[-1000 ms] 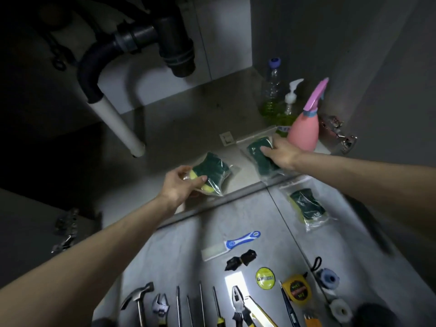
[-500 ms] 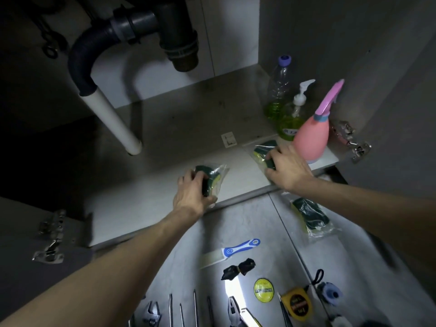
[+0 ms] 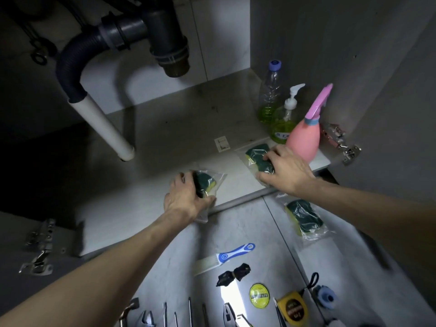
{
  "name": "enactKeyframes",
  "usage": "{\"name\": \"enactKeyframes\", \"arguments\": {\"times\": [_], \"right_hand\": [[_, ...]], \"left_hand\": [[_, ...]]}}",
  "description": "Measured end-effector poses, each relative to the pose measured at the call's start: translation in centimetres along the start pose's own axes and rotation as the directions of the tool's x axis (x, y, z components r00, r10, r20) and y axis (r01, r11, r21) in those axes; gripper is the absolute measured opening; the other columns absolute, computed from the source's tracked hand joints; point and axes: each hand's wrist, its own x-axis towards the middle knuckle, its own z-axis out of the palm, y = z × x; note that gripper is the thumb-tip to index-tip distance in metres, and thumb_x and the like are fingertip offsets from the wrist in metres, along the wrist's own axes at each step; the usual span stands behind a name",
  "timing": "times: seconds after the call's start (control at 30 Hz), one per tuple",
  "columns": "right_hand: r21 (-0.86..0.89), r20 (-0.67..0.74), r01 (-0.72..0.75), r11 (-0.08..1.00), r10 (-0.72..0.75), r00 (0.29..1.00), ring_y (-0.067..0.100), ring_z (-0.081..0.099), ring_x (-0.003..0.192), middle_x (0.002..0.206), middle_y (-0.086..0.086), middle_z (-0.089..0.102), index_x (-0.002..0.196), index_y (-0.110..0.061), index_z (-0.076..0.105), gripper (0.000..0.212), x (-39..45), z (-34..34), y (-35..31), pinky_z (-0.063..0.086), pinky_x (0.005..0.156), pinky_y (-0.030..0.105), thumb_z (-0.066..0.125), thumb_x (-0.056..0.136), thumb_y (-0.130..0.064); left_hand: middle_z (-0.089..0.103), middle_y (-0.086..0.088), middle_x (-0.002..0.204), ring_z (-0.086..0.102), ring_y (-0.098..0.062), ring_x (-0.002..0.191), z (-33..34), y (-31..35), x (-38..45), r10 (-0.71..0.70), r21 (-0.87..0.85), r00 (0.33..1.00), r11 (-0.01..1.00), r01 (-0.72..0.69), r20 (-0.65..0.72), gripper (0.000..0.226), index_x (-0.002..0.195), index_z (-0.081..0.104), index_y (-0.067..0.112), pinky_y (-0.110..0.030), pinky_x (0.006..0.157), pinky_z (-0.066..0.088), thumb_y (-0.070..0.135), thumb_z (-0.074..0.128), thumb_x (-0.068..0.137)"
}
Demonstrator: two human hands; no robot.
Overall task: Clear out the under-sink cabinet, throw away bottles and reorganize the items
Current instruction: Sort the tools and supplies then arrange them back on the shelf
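- Nearest me, tools lie in a row on the floor: a yellow tape measure (image 3: 292, 309), a round yellow disc (image 3: 259, 295) and a blue-handled scraper (image 3: 226, 256), all well behind the wrists; best to keep the forearms lifted so nothing gets swept
- A third bagged sponge (image 3: 304, 219) waits on the floor just behind the right wrist, outside the cabinet; I'd judge it comes next
- The left hand (image 3: 186, 199) has its fingers curled round a bagged green-and-yellow sponge (image 3: 204, 184) at the cabinet floor's (image 3: 141, 204) front edge, thumb under the pack; the loose plastic looks slippery, so squeezing the sponge body rather than the film seems wise
- The right hand (image 3: 286, 172) lies over a second bagged sponge (image 3: 257, 156), fingertips bent onto its top, pressing it flat on the cabinet floor; whether the thumb pinches, I cannot tell
- Just beyond the right fingertips stands the pink spray bottle (image 3: 304, 138), almost touching the knuckles; any slide should go away from it, lest it tip
- Further past it are a pump bottle (image 3: 283, 125) and a clear bottle (image 3: 271, 90) holding green liquid
- Far beyond the left fingers, the white drain pipe (image 3: 106, 128) meets the floor
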Motion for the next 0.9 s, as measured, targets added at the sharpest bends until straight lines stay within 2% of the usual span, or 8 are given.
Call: {"name": "enactKeyframes", "arguments": {"times": [0.1, 0.23, 0.33, 0.43, 0.53, 0.63, 0.77, 0.9], "right_hand": [[-0.025, 0.063, -0.009, 1.0, 0.011, 0.998, 0.029, 0.049, 0.123, 0.139, 0.009, 0.043, 0.136, -0.017, 0.051, 0.065, 0.3, 0.2, -0.2, 0.052, 0.093, 0.042, 0.067, 0.083, -0.051], [0.042, -0.04, -0.011, 0.999, 0.013, 0.999, 0.029, 0.053, 0.116, 0.134, 0.01, 0.047, 0.132, -0.012, 0.056, 0.052, 4.7, 1.1, -0.8, 0.051, 0.096, 0.041, 0.072, 0.088, -0.034], [0.074, -0.098, -0.031, 0.997, 0.038, 0.994, 0.031, 0.05, 0.118, 0.131, 0.012, 0.048, 0.132, -0.013, 0.055, 0.049, 6.4, 0.5, -1.2, 0.048, 0.097, 0.045, 0.072, 0.089, -0.03], [0.111, -0.152, -0.088, 0.99, 0.104, 0.983, 0.032, 0.047, 0.122, 0.136, 0.013, 0.046, 0.132, -0.013, 0.054, 0.046, 7.5, 0.4, -1.5, 0.049, 0.098, 0.048, 0.069, 0.091, -0.026], [0.087, -0.068, -0.139, 0.987, 0.145, 0.987, 0.033, 0.046, 0.124, 0.139, 0.015, 0.046, 0.133, -0.011, 0.054, 0.045, 8.7, 1.1, -2.3, 0.048, 0.101, 0.045, 0.067, 0.091, -0.022], [0.031, 0.05, -0.161, 0.986, 0.159, 0.986, 0.033, 0.047, 0.122, 0.137, 0.015, 0.048, 0.134, -0.013, 0.054, 0.049, 9.0, 1.6, -2.9, 0.045, 0.099, 0.041, 0.064, 0.089, -0.029], [0.074, -0.063, -0.072, 0.995, 0.076, 0.995, 0.031, 0.044, 0.123, 0.135, 0.012, 0.049, 0.137, -0.014, 0.054, 0.05, 7.5, 1.2, -2.1, 0.044, 0.098, 0.042, 0.058, 0.091, -0.033], [0.188, -0.177, 0.098, 0.977, -0.064, 0.982, 0.021, 0.052, 0.107, 0.117, 0.003, 0.057, 0.118, -0.017, 0.06, 0.025, 3.7, 0.7, -0.2, 0.047, 0.085, 0.038, 0.052, 0.094, -0.02]], "left_hand": [[0.057, -0.007, 0.122, 0.053, -0.029, 0.116, 0.0, 0.1, 0.1, -0.061, -0.034, 0.997, 0.997, 0.063, 0.057, 0.083, 0.134, 0.037, 0.022, -0.037, 0.084, 0.051, 0.05, 0.079, 0.067], [0.062, -0.004, 0.115, 0.059, -0.028, 0.109, -0.5, 0.0, 3.9, -0.006, -0.123, 1.0, 0.992, 0.01, 0.028, 0.079, 0.131, 0.043, 0.02, -0.033, 0.079, 0.051, 0.05, 0.079, 0.067], [0.064, -0.003, 0.114, 0.062, -0.026, 0.104, -1.5, 0.4, 4.1, 0.093, -0.144, 0.995, 0.986, -0.089, 0.022, 0.066, 0.124, 0.05, 0.021, -0.038, 0.082, 0.055, 0.044, 0.079, 0.069], [0.062, -0.005, 0.113, 0.059, -0.028, 0.106, -1.8, 0.4, 3.5, 0.204, -0.13, 0.979, 0.971, -0.2, 0.014, 0.052, 0.121, 0.054, 0.019, -0.039, 0.087, 0.051, 0.036, 0.075, 0.076], [0.06, -0.009, 0.116, 0.054, -0.033, 0.111, -2.3, 0.0, 3.1, 0.299, -0.134, 0.954, 0.946, -0.296, 0.006, 0.051, 0.125, 0.053, 0.017, -0.038, 0.093, 0.045, 0.016, 0.066, 0.075], [0.055, -0.007, 0.119, 0.048, -0.032, 0.114, -2.5, 0.0, 2.8, 0.386, -0.103, 0.923, 0.918, -0.383, 0.007, 0.058, 0.128, 0.053, 0.021, -0.04, 0.102, 0.039, 0.005, 0.06, 0.073], [0.05, -0.004, 0.125, 0.041, -0.032, 0.119, -2.2, 1.0, 2.4, 0.485, -0.033, 0.873, 0.873, -0.487, -0.058, 0.062, 0.125, 0.058, 0.023, -0.044, 0.103, 0.04, 0.0, 0.058, 0.068], [0.046, -0.004, 0.129, 0.038, -0.031, 0.12, -1.8, 3.6, 1.7, 0.607, 0.051, 0.795, 0.794, -0.605, -0.02, 0.061, 0.127, 0.054, 0.024, -0.046, 0.093, 0.046, 0.011, 0.058, 0.068]]}}
